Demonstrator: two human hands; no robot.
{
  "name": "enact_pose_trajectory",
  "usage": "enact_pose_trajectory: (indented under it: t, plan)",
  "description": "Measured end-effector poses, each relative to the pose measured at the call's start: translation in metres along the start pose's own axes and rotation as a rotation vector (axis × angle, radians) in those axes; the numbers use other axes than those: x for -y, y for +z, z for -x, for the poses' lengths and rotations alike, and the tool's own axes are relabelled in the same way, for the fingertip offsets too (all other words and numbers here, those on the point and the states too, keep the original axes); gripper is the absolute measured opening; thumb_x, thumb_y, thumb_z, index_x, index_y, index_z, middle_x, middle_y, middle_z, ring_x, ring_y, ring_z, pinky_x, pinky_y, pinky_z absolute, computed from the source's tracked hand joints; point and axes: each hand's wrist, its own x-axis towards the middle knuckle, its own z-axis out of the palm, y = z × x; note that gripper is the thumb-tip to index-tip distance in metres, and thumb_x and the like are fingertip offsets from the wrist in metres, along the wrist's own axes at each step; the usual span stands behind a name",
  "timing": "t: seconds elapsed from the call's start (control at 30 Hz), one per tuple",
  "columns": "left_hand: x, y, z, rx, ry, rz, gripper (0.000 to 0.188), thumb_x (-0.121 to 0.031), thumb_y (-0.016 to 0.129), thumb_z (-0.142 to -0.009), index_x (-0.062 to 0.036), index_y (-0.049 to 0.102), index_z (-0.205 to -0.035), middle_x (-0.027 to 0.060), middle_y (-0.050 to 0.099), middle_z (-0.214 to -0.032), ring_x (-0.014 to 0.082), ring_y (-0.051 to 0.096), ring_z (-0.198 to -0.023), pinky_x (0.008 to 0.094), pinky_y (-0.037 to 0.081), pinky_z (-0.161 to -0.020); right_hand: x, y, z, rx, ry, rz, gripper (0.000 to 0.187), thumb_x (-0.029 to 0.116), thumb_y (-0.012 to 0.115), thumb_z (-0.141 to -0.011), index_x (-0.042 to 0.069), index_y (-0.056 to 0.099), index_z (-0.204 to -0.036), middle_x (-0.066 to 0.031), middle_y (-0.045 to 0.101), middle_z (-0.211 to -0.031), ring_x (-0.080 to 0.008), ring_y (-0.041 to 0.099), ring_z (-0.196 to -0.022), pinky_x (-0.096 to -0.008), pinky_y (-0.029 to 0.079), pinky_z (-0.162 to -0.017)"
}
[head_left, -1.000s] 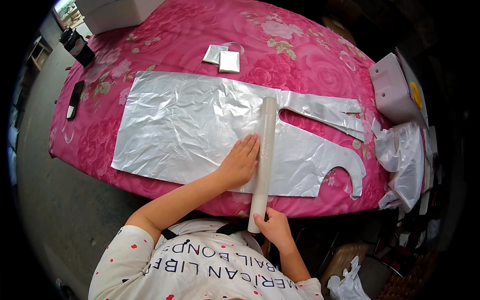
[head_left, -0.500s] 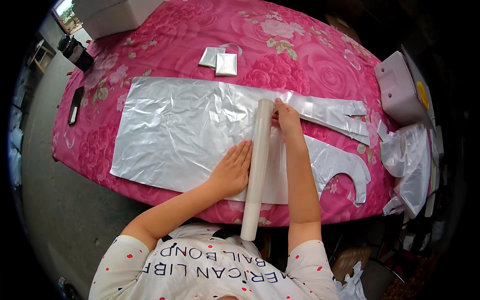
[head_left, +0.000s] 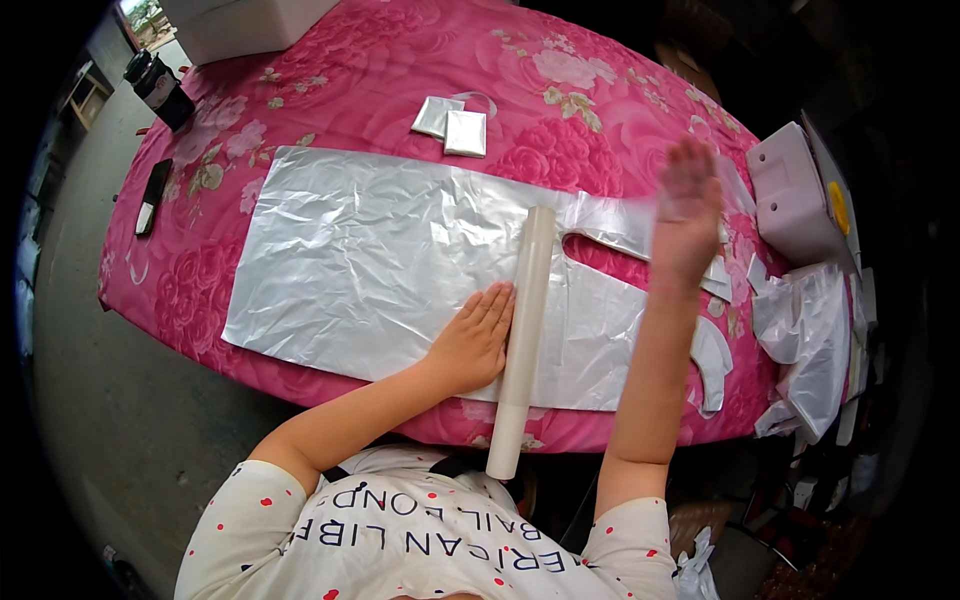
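Note:
A thin silvery plastic sheet (head_left: 350, 260) with curved cut-outs at its right end, shaped like a disposable apron, lies creased on the table. Across it rests a long pale tube (head_left: 525, 320), its near end sticking out past the table edge. My left hand (head_left: 470, 340) lies flat on the sheet with fingers stretched out, fingertips against the tube's left side. Over the sheet's strap-like right end is my right hand (head_left: 688, 210), somewhat blurred, its fingers extended and nothing in it. The hand and forearm hide part of the cut-out end.
Two folded silvery packets (head_left: 465, 133) lie beyond the sheet on the pink floral tablecloth (head_left: 360, 60). At the left are a dark bottle (head_left: 160, 92) and a black phone-like object (head_left: 152, 198). A white box (head_left: 795, 190) and crumpled clear plastic (head_left: 800, 335) stand at the right edge.
My right hand has left the tube's far end and moved right, opening out over the sheet's cut-out end. My left hand stays flat beside the tube.

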Motion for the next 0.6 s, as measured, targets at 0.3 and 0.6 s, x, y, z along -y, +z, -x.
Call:
enact_pose_trajectory:
  t: [0.3,0.6]
  plan:
    - [-0.002,0.012,-0.008,-0.032,0.071,-0.018,0.061,-0.023,0.04,-0.087,0.0136,0.028,-0.134,0.0304,0.022,-0.144,0.0386,0.017,-0.138,0.0473,0.015,-0.112,-0.21,0.142,0.181,1.06,0.035,0.802,0.045,0.016,0.056,-0.084,-0.001,0.047,-0.124,-0.0238,0.051,-0.124,-0.0423,0.038,-0.124,-0.0472,0.033,-0.101]
    - [0.038,-0.031,-0.016,-0.231,-0.291,0.973,0.052,-0.02,0.042,-0.091,0.0118,0.033,-0.132,0.0231,0.041,-0.135,0.0277,0.041,-0.127,0.0375,0.035,-0.104,-0.047,0.028,0.174,0.854,-0.456,0.793,0.038,0.003,0.063,-0.073,0.003,0.059,-0.11,-0.014,0.059,-0.114,-0.0323,0.056,-0.105,-0.0415,0.044,-0.089]
